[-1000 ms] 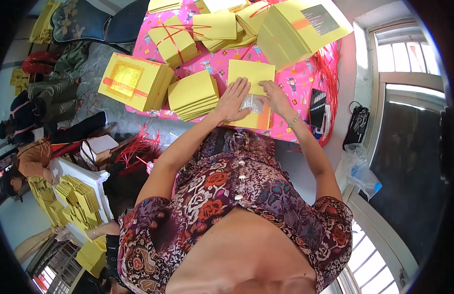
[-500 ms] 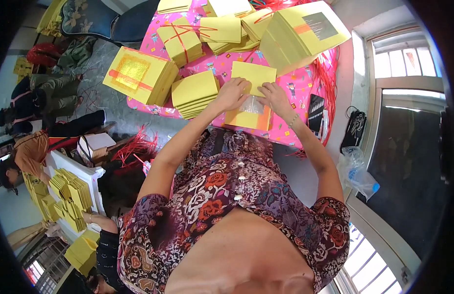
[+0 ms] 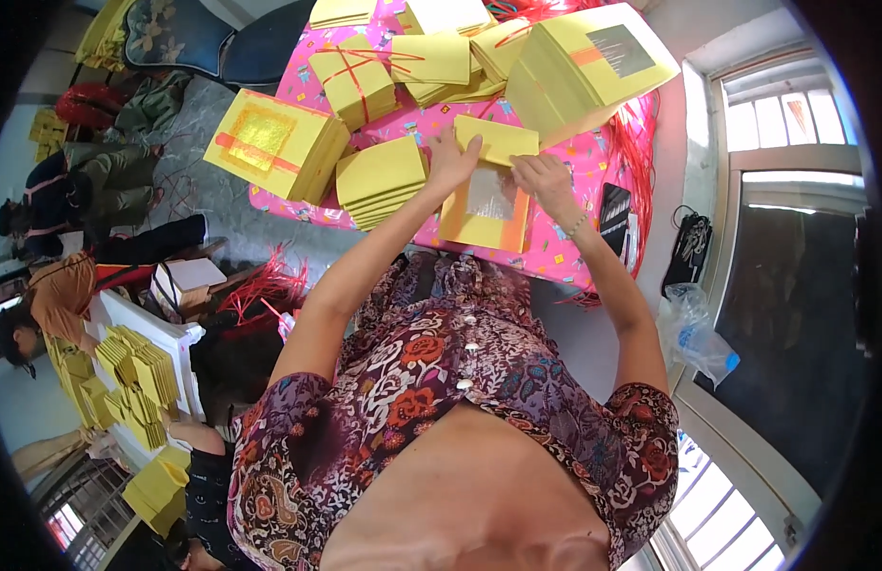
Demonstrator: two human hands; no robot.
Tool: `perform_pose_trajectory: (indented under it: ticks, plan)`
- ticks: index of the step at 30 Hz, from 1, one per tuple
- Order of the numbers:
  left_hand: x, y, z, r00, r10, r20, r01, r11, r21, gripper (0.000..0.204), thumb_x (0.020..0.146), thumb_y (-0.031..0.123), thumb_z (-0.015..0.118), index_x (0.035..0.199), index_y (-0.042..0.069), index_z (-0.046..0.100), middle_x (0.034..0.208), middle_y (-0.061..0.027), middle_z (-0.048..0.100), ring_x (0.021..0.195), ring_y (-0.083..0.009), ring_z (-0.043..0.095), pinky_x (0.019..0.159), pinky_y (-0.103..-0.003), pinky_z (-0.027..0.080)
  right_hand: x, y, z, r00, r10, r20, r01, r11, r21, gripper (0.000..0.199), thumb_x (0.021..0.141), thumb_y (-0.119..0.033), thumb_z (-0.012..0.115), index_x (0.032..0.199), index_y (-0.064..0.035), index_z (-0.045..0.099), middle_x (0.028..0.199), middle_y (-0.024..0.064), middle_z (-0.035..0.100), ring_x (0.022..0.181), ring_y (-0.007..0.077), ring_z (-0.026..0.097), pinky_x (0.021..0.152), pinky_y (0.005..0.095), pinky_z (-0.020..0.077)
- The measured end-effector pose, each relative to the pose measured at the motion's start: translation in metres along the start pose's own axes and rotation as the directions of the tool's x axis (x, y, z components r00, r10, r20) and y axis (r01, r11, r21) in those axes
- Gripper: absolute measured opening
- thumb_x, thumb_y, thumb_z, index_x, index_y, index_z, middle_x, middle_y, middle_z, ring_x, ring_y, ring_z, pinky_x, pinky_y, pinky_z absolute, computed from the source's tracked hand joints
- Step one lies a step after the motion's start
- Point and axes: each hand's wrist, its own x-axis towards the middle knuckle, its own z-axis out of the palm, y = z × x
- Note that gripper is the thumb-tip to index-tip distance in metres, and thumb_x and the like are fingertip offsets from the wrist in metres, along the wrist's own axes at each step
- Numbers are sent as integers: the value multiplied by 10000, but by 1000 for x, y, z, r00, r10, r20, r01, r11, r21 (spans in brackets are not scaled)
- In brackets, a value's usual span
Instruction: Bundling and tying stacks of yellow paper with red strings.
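Observation:
Right in front of me on the table lies a stack of yellow paper point(image 3: 460, 228) with a silver square and orange bands on its top sheet. A plain yellow folded part point(image 3: 498, 139) stands along its far end. My left hand point(image 3: 453, 160) is at the left end of that folded part, thumb on its face and fingers spread apart beyond its left edge. At its near right corner, my right hand point(image 3: 545, 181) pinches the yellow paper with thumb and fingertips. Whether the folded part is one sheet or several I cannot tell.
A pink patterned cloth point(image 3: 303, 214) covers the table. Around me stand a fanned yellow stack point(image 3: 382, 181), a gold-fronted bundle point(image 3: 260, 147), a tied bundle point(image 3: 350, 81) and a tall yellow block point(image 3: 579, 81). A phone-like dark object point(image 3: 613, 209) lies right. People work at left.
The plain folded part has moved away from me, baring more of the silver square. My left hand has shifted left and spread its fingers; my right hand has moved slightly right.

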Motion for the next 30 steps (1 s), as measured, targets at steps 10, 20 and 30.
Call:
perform_pose_trajectory:
  ticks: [10,20,30]
  plan:
    - [8,16,-73,955,-215,202,294,764,-574,646,843,68,677,1392,14,341,1176,-158,575,921,-205,643,692,-298,565,50,-21,-16,993,-50,-106,60,994,95,351,741,-176,746,1073,-105,659,989,35,647,919,226,616,825,377,496]
    - [-31,-74,-154,928,-372,11,291,708,-643,489,865,98,692,1310,7,512,1064,-42,673,876,-116,642,698,-251,529,115,-84,43,961,-239,-137,272,904,329,320,756,-148,715,1067,-87,665,981,66,618,927,256,610,795,379,506]
    - [-59,-120,-135,941,-226,-251,115,913,-392,479,844,123,700,1272,-32,549,1111,-145,684,993,-218,659,880,-325,512,98,-104,74,960,-280,-27,263,859,440,250,825,-172,676,1060,-91,645,977,72,629,935,247,622,808,373,509]
